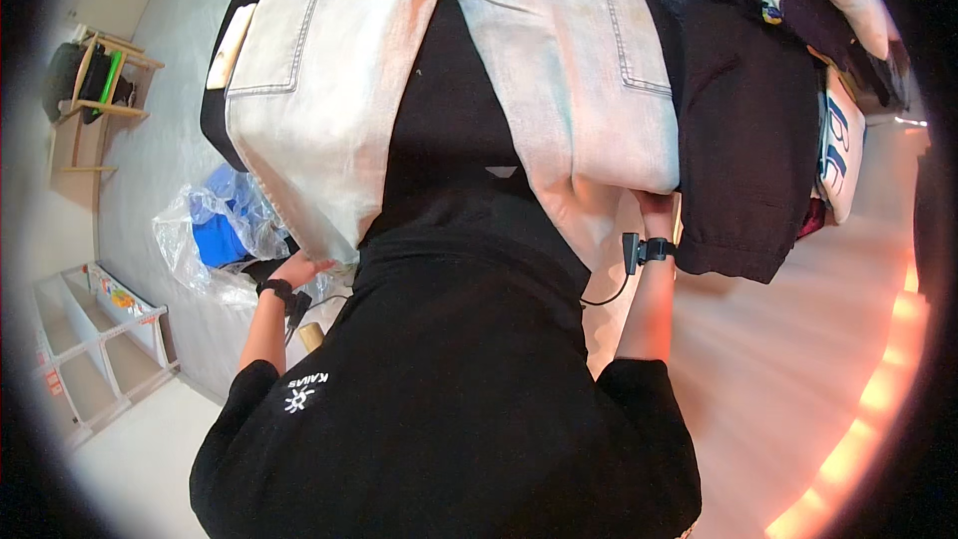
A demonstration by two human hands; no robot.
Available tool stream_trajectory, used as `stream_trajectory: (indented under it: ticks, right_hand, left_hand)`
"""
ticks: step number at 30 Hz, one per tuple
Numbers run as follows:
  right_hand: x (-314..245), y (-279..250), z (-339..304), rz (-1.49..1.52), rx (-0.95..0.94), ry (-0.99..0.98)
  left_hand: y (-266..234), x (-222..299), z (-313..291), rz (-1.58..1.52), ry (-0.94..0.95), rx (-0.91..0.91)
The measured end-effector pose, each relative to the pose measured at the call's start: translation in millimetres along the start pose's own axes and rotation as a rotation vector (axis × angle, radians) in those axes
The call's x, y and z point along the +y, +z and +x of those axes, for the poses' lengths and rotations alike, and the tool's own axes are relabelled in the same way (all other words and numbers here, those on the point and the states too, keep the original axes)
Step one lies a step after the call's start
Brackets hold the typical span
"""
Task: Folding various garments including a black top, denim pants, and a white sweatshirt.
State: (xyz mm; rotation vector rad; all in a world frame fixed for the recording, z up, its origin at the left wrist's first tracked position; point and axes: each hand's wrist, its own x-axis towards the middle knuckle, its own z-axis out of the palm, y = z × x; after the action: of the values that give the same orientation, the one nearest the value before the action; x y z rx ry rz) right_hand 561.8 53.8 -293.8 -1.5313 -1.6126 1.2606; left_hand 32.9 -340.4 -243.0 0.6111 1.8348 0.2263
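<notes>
Light, washed-out jeans (pixel 319 130) with stitched side pockets lie spread over a dark surface, their legs running toward me. At the left leg's hem, my left hand (pixel 299 268) is closed on the cloth. My right hand (pixel 655 205) grips the right leg's hem from below; its fingers are mostly hidden by the fabric. Each wrist wears a black band with a small device. Right beside the jeans lies a dark folded garment (pixel 748 150).
A clear plastic bag (pixel 180 240) with blue contents stands at the lower left. Further left are a white shelf unit (pixel 110 339) and a wooden rack (pixel 120 110). A white printed garment (pixel 840 150) lies at the right, above the pale floor (pixel 778 369).
</notes>
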Motion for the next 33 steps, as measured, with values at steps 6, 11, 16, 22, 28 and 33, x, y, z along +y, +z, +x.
stream_trajectory:
  ticks: [6,11,16,22,28,33]
  right_hand:
    - [9.7,2.9,-6.1,-0.174,0.079,-0.100]
    - [-16.8,6.1,-35.1,0.073,-0.096,0.074]
    - [-18.7,-0.7,-49.0,0.055,-0.104,0.121]
    - [-30.9,-1.4,-66.2,0.047,-0.234,0.202]
    - [-3.2,-22.1,-84.3,-0.280,-0.559,0.286]
    - [-19.2,-31.4,-108.5,-0.665,-0.805,0.482]
  left_hand:
    - [-1.4,-10.0,7.7,-0.011,0.003,0.026]
    - [4.6,-2.1,8.2,-0.076,0.019,0.064]
    - [9.1,-20.3,20.7,-0.028,0.052,0.080]
    - [14.8,-18.8,15.0,-0.040,0.003,0.125]
    - [22.4,-57.8,36.4,-0.039,0.040,0.103]
    - [21.1,-45.6,27.2,0.039,0.076,0.082]
